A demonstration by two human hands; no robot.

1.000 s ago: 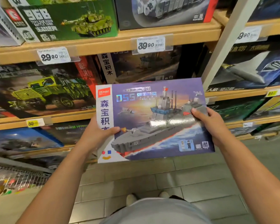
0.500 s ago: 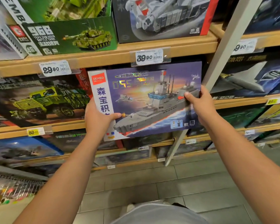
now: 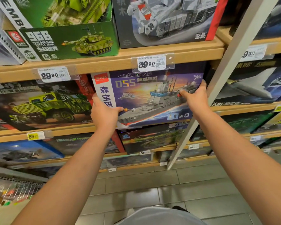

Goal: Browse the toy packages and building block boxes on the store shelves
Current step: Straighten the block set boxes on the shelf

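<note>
A purple warship block box (image 3: 146, 96) marked 055 stands upright in the second shelf bay, its top edge tucked under the wooden shelf board (image 3: 104, 64). My left hand (image 3: 104, 113) grips its lower left corner, thumb across the front. My right hand (image 3: 194, 96) holds its right edge, thumb on the picture. The box's bottom edge sits over a dark box with a green vehicle (image 3: 152, 137) on the shelf below.
A green tank box (image 3: 68, 41) and a grey vehicle box (image 3: 165, 20) stand on the shelf above. A green truck box (image 3: 42, 104) is left of the warship box, a white upright post (image 3: 217, 75) right of it. Price tags (image 3: 151, 63) hang on shelf edges. Tiled floor lies below.
Both hands have lifted the warship box up and away from me, from in front of my body into the shelf bay under the 39.90 tag.
</note>
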